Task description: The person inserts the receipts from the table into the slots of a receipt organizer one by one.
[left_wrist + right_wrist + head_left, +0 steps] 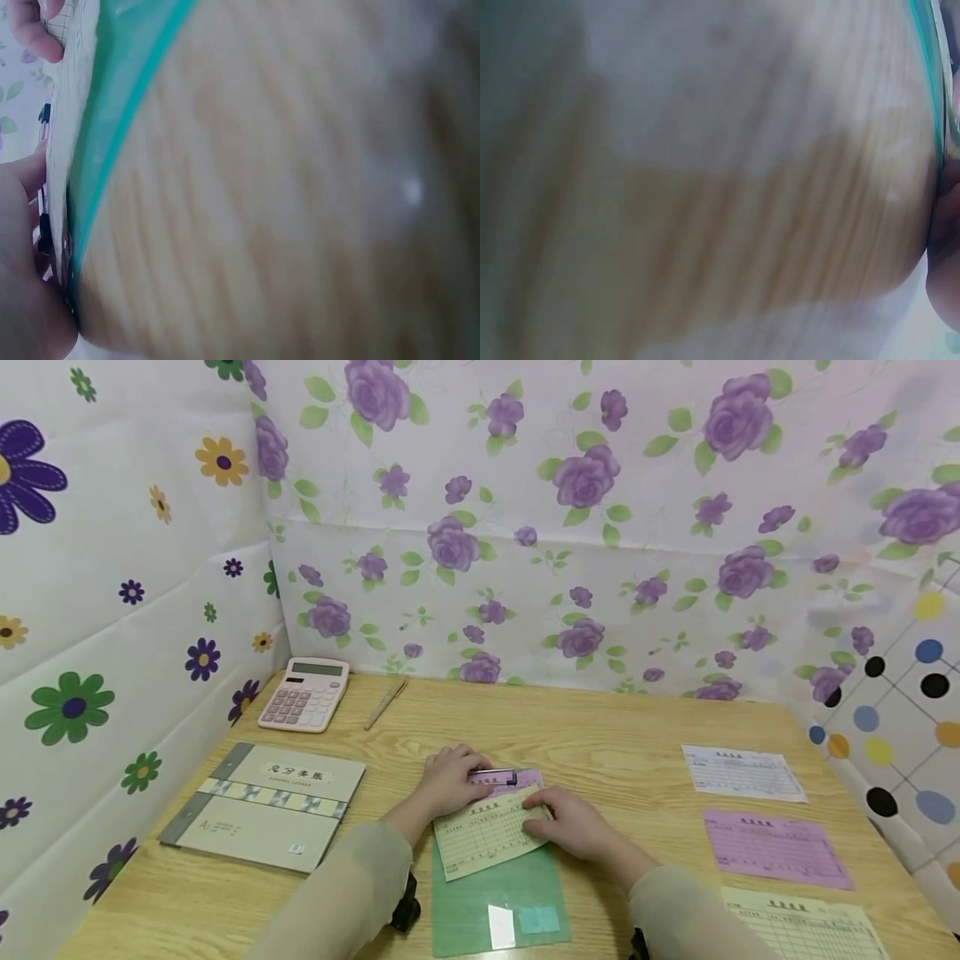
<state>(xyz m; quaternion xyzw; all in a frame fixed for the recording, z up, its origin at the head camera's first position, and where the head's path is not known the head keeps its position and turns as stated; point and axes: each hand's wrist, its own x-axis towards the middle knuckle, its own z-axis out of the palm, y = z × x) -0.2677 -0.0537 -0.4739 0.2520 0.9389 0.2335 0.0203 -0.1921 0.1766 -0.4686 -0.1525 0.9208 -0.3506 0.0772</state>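
Note:
A translucent green clipboard [498, 902] lies on the table in front of me, with a purple form [530, 777] at its top near the metal clip [495, 774]. Over these lies a yellow form [480, 839], turned at a slant. My left hand [450, 783] grips the clip at the board's top left, its thumb beside the yellow form's upper edge. At the form's right edge, my right hand [572, 825] pinches the paper. In the left wrist view the clipboard [127, 97] appears nearly edge-on; the right wrist view mostly shows blurred tabletop.
To the left lies a ledger book [262, 806], with a pink calculator [306, 695] and a pen [386, 703] behind it. On the right are a white form [742, 774], a purple form [776, 852] and a yellow form [810, 927]. Flowered cloth [480, 602] hangs at the back.

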